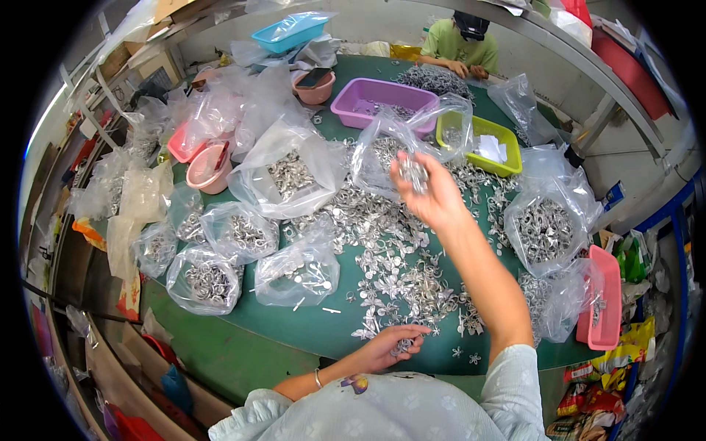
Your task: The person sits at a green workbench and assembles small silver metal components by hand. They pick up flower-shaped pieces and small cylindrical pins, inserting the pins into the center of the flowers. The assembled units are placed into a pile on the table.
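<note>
My right hand [440,197] is raised over the middle of the table, its fingers curled round a handful of small silver metal pieces [413,177]. Just beyond it stands an open clear plastic bag [365,167] with similar pieces inside. Down by the near table edge, my left hand [379,351] is cupped around a few more metal pieces [402,345]. Between the hands spreads a loose pile of silver parts [401,283], many of them flower-shaped. They are too small to tell their exact kind.
Clear bags of metal parts [290,176] stand at left, another bag [544,228] at right. Purple [346,110] and green [507,165] basins sit farther back, a pink tray [604,316] at the right edge. Across the green table [257,316], a person [463,48] handles a dark pile.
</note>
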